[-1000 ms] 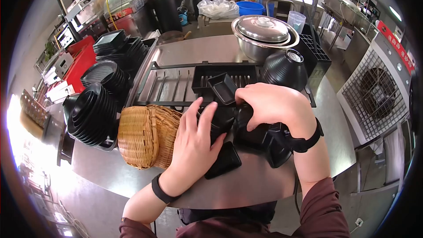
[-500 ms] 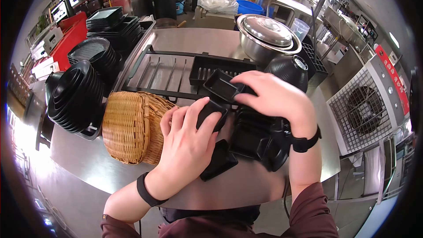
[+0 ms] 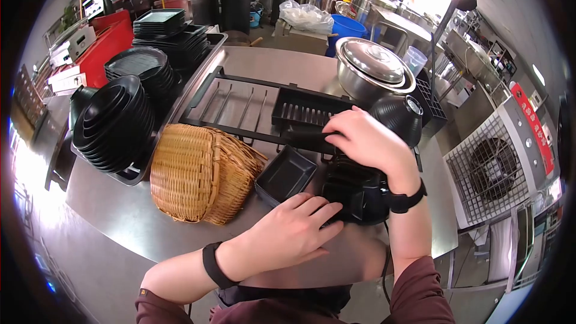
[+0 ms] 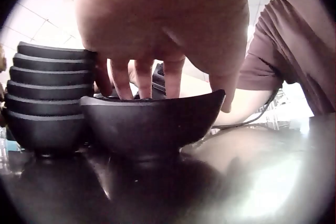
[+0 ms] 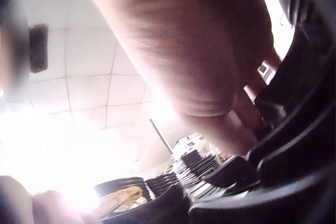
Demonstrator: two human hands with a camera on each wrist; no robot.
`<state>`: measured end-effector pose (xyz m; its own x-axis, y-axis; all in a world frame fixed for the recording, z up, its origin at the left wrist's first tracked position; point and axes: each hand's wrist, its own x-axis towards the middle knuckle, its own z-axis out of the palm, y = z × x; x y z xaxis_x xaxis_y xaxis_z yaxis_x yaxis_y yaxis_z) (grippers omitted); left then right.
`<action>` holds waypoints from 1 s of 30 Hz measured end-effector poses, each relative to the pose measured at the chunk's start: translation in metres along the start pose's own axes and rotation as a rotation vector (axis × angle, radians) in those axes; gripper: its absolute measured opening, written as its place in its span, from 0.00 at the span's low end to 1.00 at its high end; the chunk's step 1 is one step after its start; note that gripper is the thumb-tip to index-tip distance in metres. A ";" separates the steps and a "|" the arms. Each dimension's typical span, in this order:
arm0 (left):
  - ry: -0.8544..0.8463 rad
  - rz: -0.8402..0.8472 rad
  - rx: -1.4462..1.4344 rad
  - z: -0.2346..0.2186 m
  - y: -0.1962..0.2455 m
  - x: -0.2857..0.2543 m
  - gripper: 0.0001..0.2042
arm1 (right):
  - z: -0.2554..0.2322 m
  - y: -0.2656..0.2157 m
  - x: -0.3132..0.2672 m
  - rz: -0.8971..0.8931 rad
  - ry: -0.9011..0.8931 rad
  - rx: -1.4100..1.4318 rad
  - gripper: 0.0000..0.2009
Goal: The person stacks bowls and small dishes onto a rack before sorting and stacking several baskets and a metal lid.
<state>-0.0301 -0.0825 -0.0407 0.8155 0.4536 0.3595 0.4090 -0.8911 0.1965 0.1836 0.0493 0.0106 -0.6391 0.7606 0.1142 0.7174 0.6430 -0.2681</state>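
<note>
My left hand [image 3: 294,231] is low over the table's front, and the left wrist view shows its fingers reaching over a single black dish [image 4: 152,129] with the thumb at one corner. From above, the hand mostly hides that dish. Next to it rises a stack of matching black dishes [image 4: 47,95], its top dish [image 3: 287,174] facing up in the head view. Farther back, my right hand [image 3: 372,144] pinches the end of another black rectangular dish [image 3: 309,139], seen nearly edge-on. Beneath my right wrist are more nested black dishes [image 3: 354,192].
A wicker basket [image 3: 186,174] stands left of the stack. Behind are a black rack [image 3: 240,135] with a slotted holder [image 3: 306,108], a lidded steel bowl [image 3: 375,66] and stacked black bowls [image 3: 399,117]. Piled black bowls [image 3: 114,126] and plates [image 3: 141,63] fill a tray at left.
My left hand has let go of the dishes by the basket and moved down to the nearer dish. The dish in my right hand has tipped from face-up to nearly edge-on.
</note>
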 end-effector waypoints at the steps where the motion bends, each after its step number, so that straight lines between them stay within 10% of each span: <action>1: 0.017 -0.023 -0.007 0.002 -0.001 0.000 0.24 | -0.007 0.001 -0.002 -0.110 0.097 0.031 0.07; 10: 0.119 0.058 0.021 0.006 -0.006 -0.001 0.11 | -0.023 -0.035 -0.038 -0.205 0.008 0.174 0.12; 22: 0.114 0.095 -0.067 0.000 0.000 0.006 0.10 | 0.014 0.116 -0.125 0.561 1.090 0.977 0.14; 30: 0.208 -0.011 -0.393 -0.062 0.019 0.064 0.20 | 0.025 0.127 -0.129 0.609 0.904 0.940 0.25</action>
<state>0.0045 -0.0693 0.0422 0.6958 0.4922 0.5232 0.1981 -0.8316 0.5189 0.3502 0.0306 -0.0625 0.3422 0.9147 0.2149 0.1366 0.1779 -0.9745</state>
